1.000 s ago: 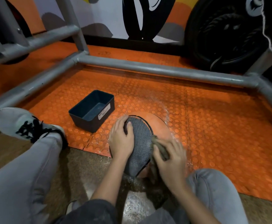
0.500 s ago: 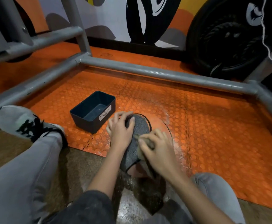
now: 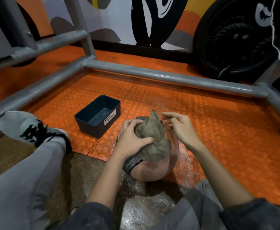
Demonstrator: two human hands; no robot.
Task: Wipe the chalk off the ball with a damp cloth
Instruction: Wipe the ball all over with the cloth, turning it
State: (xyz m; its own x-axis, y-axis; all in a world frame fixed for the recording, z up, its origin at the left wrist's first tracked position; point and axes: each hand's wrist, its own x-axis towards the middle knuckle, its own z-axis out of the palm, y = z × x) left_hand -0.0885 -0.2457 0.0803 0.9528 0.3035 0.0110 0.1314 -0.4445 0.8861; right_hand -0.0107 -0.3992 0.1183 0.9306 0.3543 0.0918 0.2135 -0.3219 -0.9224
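Observation:
An orange ball [image 3: 150, 170] with a grey textured panel sits on the floor between my legs. A crumpled olive-brown cloth [image 3: 154, 143] lies draped over its top. My left hand [image 3: 132, 138] is on the ball's left side, fingers curled at the cloth's edge and thumb pressing the cloth down. My right hand [image 3: 181, 128] hovers just right of the cloth with loosely bent fingers, holding nothing. White chalk dust speckles the floor around the ball.
A dark blue bin [image 3: 97, 116] labelled waste basket stands on the orange studded mat [image 3: 227, 130], left of and beyond the ball. Grey metal frame tubes [image 3: 169, 77] border the mat. Black weight plates [image 3: 235, 42] lean at the back right. My left shoe [image 3: 29, 127] lies left.
My right hand rubbed the cloth up over the ball, then let it go and lifted to the right. My left hand shifted onto the cloth, which now covers the ball's top.

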